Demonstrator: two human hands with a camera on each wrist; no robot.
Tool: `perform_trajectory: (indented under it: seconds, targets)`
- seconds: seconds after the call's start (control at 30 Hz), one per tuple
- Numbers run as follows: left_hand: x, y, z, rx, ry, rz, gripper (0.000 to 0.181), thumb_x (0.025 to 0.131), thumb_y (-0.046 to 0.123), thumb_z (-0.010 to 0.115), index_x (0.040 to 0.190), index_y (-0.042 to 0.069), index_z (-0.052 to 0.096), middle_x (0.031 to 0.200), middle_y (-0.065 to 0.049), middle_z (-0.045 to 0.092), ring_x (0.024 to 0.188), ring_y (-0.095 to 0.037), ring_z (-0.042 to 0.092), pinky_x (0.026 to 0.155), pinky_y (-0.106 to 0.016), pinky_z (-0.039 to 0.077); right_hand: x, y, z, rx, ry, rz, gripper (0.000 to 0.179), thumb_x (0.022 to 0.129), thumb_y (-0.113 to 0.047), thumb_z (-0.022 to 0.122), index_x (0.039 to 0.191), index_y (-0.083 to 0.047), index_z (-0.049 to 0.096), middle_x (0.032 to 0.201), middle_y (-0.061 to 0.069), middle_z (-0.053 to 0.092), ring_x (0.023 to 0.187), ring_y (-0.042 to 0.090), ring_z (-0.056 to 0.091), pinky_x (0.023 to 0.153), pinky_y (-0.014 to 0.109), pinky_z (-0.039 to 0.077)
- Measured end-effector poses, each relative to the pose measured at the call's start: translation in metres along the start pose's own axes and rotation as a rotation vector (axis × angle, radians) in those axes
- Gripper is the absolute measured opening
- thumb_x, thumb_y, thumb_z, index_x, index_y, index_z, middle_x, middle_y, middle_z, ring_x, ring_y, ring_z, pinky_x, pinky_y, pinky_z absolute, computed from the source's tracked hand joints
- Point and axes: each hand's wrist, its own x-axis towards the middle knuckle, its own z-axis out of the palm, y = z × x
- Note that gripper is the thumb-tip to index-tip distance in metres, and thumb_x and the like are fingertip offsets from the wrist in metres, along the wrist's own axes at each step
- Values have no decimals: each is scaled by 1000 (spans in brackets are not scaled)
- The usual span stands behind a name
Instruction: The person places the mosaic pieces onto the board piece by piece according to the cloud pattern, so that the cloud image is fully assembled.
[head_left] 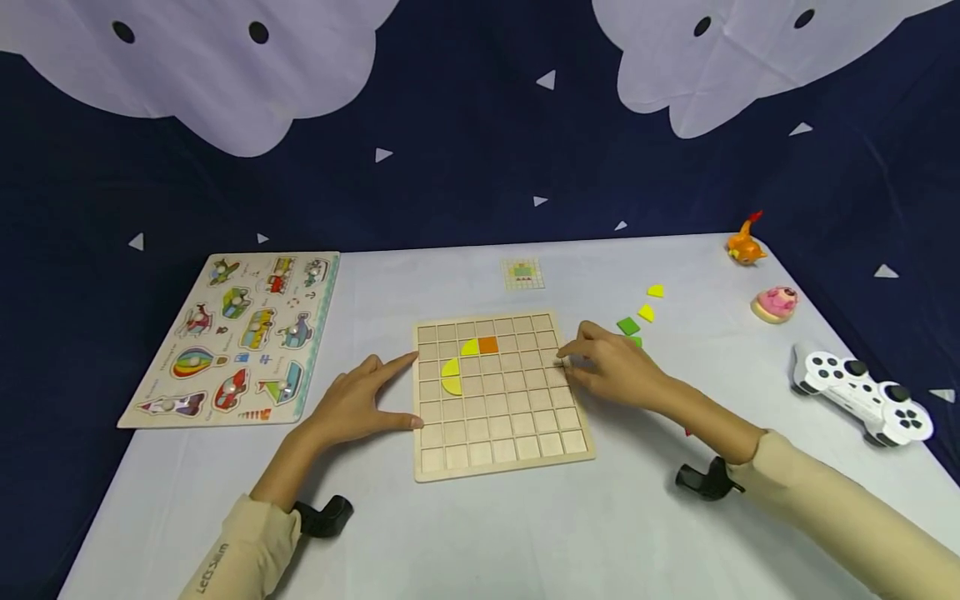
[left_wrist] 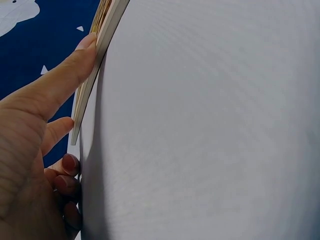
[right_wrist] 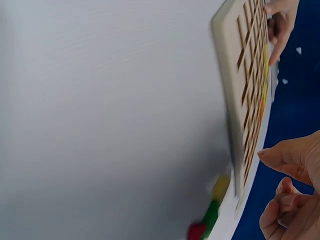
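A wooden grid board lies on the white table, with yellow quarter-circle pieces and an orange square in its cells. My left hand touches the board's left edge with spread thumb and index finger; its other fingers are bent in the left wrist view. Over the right edge hovers my right hand, fingers loosely bent. In the right wrist view its thumb stands apart from the fingertips, and no piece shows between them. Right of the board lie yellow pieces and green pieces, partly behind that hand.
A small pattern card lies behind the board. On the left is a picture puzzle board. At the right stand an orange figure, a pink toy and a white game controller. A dark cloth backdrop hangs behind.
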Motion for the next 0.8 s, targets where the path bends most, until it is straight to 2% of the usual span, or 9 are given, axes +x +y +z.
perform_trajectory:
  seconds: [0.17,0.37,0.53,0.67,0.8]
  targets:
    - [0,1,-1,4,-1,-1,100,67,61,83,151,24,43,85,-3,45,64,-16,35,62,-31,29,-16,17,-5,-13,-22,48,26,83,0,71,108,-6,76,81,3,49,64,8,38,54,24,34]
    - [-1,2,-1,1,-5,-11,100,67,61,83,152,24,43,86,-3,45,64,-16,35,61,-31,29,-27,25,-6,-12,-31,56,30,80,6,67,107,-5,76,81,1,48,64,8,38,54,23,33]
    - [-1,1,0,0,-5,-17,100,67,61,83,152,25,43,86,-3,45,64,-17,35,61,-31,29,-32,26,-4,-4,-34,75,24,81,0,73,104,0,75,84,1,49,66,8,41,56,24,36]
    - [-1,1,0,-4,-7,-20,100,67,61,83,152,26,42,86,-3,45,64,-17,35,60,-31,29,-34,26,-3,-20,-14,84,17,81,-7,78,97,-2,76,84,-1,49,67,8,42,59,26,38]
    - [-1,1,0,-6,-3,-21,100,67,61,83,152,25,43,86,-3,45,64,-17,35,60,-31,30,-33,25,-3,-23,-8,76,21,81,-10,80,101,-4,76,85,1,49,66,8,41,58,25,37]
